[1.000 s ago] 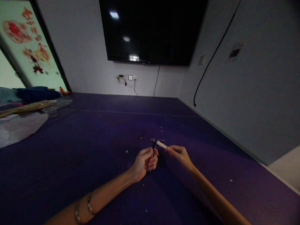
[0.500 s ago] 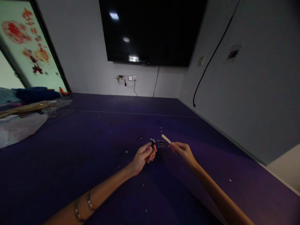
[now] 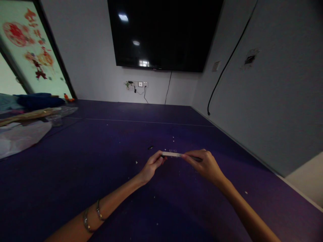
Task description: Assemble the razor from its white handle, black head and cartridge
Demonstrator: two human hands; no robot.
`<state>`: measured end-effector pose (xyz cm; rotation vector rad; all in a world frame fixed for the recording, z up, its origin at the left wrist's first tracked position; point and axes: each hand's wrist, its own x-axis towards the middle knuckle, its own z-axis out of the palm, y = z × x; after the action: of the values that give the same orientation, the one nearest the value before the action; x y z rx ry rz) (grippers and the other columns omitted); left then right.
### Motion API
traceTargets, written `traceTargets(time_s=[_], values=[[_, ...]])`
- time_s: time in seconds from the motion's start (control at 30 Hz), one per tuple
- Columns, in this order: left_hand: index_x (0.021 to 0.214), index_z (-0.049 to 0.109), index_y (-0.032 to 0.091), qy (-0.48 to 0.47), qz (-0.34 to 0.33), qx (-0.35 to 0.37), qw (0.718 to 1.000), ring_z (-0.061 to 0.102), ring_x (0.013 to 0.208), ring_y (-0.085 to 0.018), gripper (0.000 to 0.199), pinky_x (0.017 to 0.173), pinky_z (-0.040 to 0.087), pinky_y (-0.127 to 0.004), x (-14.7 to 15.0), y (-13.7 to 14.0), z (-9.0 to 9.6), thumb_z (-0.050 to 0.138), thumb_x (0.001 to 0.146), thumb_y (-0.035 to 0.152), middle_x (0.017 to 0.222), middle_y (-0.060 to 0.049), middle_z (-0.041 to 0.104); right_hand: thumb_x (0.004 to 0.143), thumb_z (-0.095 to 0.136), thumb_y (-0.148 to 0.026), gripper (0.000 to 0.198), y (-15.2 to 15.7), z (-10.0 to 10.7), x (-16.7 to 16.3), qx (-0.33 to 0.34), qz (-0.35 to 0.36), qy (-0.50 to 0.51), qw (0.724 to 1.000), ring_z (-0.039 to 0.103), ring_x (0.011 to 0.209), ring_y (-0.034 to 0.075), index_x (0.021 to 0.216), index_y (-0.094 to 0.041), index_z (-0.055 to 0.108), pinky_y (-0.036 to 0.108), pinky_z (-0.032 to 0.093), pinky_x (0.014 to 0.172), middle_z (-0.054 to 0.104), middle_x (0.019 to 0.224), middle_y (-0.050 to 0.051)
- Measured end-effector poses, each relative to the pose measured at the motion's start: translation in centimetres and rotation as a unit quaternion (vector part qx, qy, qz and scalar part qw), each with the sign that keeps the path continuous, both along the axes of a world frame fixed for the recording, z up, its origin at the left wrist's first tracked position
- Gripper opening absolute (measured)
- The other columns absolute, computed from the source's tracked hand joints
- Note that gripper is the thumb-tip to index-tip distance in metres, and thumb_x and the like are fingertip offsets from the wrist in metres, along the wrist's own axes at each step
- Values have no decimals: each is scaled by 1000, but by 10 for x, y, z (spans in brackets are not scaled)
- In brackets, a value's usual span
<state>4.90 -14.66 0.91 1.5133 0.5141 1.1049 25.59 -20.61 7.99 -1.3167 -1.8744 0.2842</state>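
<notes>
A slim pale stick [image 3: 172, 154] lies level between my hands, above the purple surface. My left hand [image 3: 149, 168] is closed, its thumb and fingers pinching at the stick's left end. A small dark bit shows beside those fingertips; what it belongs to is unclear. My right hand [image 3: 205, 163] is closed around the right end, thumb and index finger pressed together. Under its palm a narrow dark piece [image 3: 196, 158] shows, and I cannot tell whether it joins the stick. Just behind the stick, partly covered, is a small clear packet [image 3: 173, 150]. A small black piece [image 3: 150, 147] lies left of it.
Small white scraps [image 3: 136, 162] dot the purple surface [image 3: 113, 141]. Cloths and clear plastic [image 3: 30, 134] are heaped at the left. A large television [image 3: 164, 33] hangs on the back wall above sockets [image 3: 140, 84]. A black cable [image 3: 228, 62] runs down the right wall.
My right hand has turned, bringing the pale stick level against my left fingers. The shiny-ended dark item seen in my left hand is mostly hidden. The packet is now partly covered.
</notes>
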Motion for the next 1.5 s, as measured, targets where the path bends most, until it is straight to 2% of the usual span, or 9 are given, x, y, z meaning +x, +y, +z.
traceTargets(time_s=[0.27, 0.37, 0.43, 0.5, 0.63, 0.73, 1.07, 1.4, 1.5], values=[[84, 56, 16, 1, 2, 11, 1000, 39, 70, -13, 24, 67, 31, -24, 1, -1, 0, 48, 85, 39, 74, -1, 45, 78, 58, -41, 24, -5, 4, -4, -6, -40, -24, 999, 61, 64, 21, 78, -22, 73, 29, 41, 60, 70, 73, 7], [83, 54, 16, 14, 14, 17, 1000, 38, 69, -13, 25, 65, 31, -24, 2, 1, -2, 47, 85, 40, 73, -1, 44, 79, 56, -43, 25, -11, 8, -11, -41, -19, 51, 998, 59, 66, 18, 79, -21, 69, 26, 42, 57, 66, 73, 6], [84, 54, 15, 23, 31, 15, 999, 38, 68, -12, 26, 63, 30, -24, 3, 4, -5, 47, 85, 41, 73, 0, 43, 81, 53, -44, 27, -17, 9, -19, -97, 9, 156, 983, 50, 52, 11, 81, -20, 64, 22, 39, 47, 57, 63, 2], [87, 53, 16, 23, 44, 7, 999, 37, 66, -12, 27, 61, 30, -23, 5, 7, -8, 45, 85, 41, 71, 0, 42, 83, 49, -47, 28, -27, 5, -31, -176, 42, 299, 937, 34, 40, 6, 83, -20, 57, 17, 29, 35, 44, 56, -4], [93, 51, 17, 33, 50, -5, 998, 35, 61, -10, 22, 57, 28, -23, 7, 8, -10, 41, 86, 35, 68, 2, 41, 83, 48, -49, 27, -47, -11, -61, -331, 114, 500, 792, 18, 35, 3, 84, -21, 48, 15, 11, 30, 34, 53, -9], [91, 51, 17, 45, 62, 3, 997, 36, 60, -11, 21, 57, 29, -23, 8, 3, -5, 40, 86, 34, 67, 2, 41, 80, 52, -49, 28, -53, -20, -78, -372, 131, 545, 740, 16, 34, 2, 83, -21, 47, 15, 8, 30, 33, 50, -10], [88, 51, 17, 49, 71, -1, 996, 38, 60, -10, 16, 57, 32, -23, 8, -10, 8, 45, 83, 31, 67, 3, 42, 70, 61, -56, 40, -62, -51, -111, -365, 90, 611, 697, 13, 36, 2, 80, -21, 46, 17, 6, 33, 30, 47, -11], [85, 49, 17, 12, 73, -16, 997, 36, 58, -10, 14, 54, 30, -22, 11, -11, 8, 47, 81, 30, 64, 4, 39, 63, 65, -59, 45, -67, -49, -121, -374, 68, 634, 674, 13, 35, 1, 80, -21, 46, 17, 4, 32, 29, 46, -12], [87, 50, 17, 21, 78, -15, 997, 36, 56, -9, 16, 52, 29, -22, 11, -9, 5, 47, 81, 32, 63, 4, 40, 64, 65, -57, 44, -67, -49, -120, -360, 74, 633, 681, 12, 35, 1, 80, -21, 47, 17, 4, 32, 28, 46, -12]])
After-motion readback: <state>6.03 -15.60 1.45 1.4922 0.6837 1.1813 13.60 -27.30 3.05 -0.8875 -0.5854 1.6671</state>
